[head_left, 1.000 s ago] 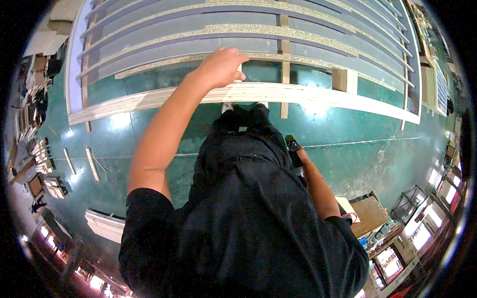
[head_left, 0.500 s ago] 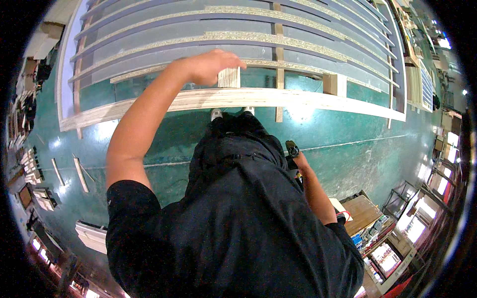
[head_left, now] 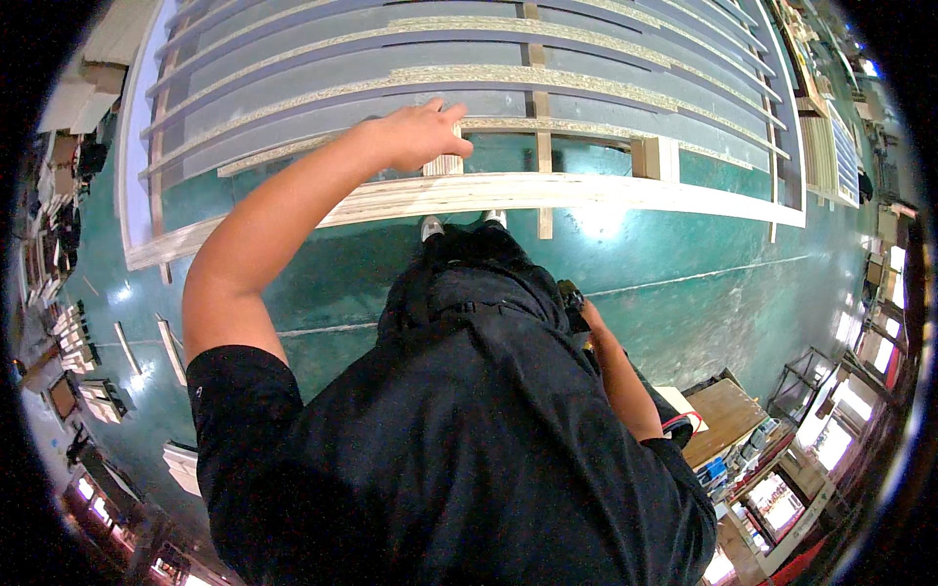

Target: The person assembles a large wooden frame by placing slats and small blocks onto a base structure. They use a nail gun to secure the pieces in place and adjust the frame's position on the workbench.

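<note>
At the near side of a large slatted frame, my left hand [head_left: 422, 137] is closed over the top of a short wooden block [head_left: 443, 166]. That block stands between the pale front rail [head_left: 586, 192] and the first speckled chipboard strip [head_left: 572, 126]. The fingertips' contact with the block is partly hidden. Down beside my right hip, my right hand [head_left: 593, 316] grips a black hand-held tool [head_left: 571, 291]. My body covers much of this tool, so its exact kind does not show.
A second wooden block [head_left: 655, 159] sits farther right against the rail. A narrow crosspiece [head_left: 544, 146] runs under the strips. Loose sticks [head_left: 127, 348] lie on the green floor [head_left: 684, 273] at left. A brown-topped bench [head_left: 725, 422] with supplies stands behind me, right.
My left hand has come down from above the block and its fingers have closed around it. The tool in my right hand has drawn slightly closer to my body.
</note>
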Tool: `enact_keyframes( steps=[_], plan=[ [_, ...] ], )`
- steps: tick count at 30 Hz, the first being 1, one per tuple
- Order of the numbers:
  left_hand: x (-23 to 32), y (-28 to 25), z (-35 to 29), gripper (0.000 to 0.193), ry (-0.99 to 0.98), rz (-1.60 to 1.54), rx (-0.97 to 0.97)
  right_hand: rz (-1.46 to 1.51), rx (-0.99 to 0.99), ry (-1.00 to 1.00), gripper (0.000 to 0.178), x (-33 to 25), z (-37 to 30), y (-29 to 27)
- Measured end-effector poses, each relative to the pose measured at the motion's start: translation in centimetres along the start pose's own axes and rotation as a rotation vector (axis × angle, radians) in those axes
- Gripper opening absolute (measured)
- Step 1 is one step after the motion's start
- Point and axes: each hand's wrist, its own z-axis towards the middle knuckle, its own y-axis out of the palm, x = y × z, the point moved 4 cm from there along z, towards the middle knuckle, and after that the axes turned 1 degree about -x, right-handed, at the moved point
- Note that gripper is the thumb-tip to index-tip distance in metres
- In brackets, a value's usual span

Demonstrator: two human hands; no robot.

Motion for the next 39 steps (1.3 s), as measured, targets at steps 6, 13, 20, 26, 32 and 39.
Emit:
enact_keyframes(
  steps=[6, 13, 20, 26, 32, 39],
  plan=[
    [0.7, -1.1, 0.3, 0.054, -0.011, -0.013, -0.073, 0.166, -0.04, 0.045, 0.046, 0.3, -1.2, 0.1],
    [1.1, -0.5, 0.2, 0.055, -0.044, 0.054, -0.069, -0.277, 0.044, -0.03, 0.056, 1.7, 0.5, -2.2],
    [0.6, 0.6, -0.3, 0.076, -0.039, 0.018, -0.008, -0.423, 0.144, -0.081, 0.058, -4.0, -3.9, -3.8],
    [0.8, -1.9, -3.4, 0.087, -0.113, 0.157, 0.136, -0.453, 0.066, -0.074, 0.038, -17.3, -11.4, -5.4],
    [0.2, -0.6, -5.2, 0.083, -0.159, -0.097, 0.312, -0.507, -0.077, -0.308, 0.031, -29.6, -16.9, -4.7],
    [1.1, 1.9, -5.3, 0.112, -0.033, -0.205, 0.298, -0.567, -0.172, -0.405, 0.045, -43.4, -21.8, -0.5]
  ],
)
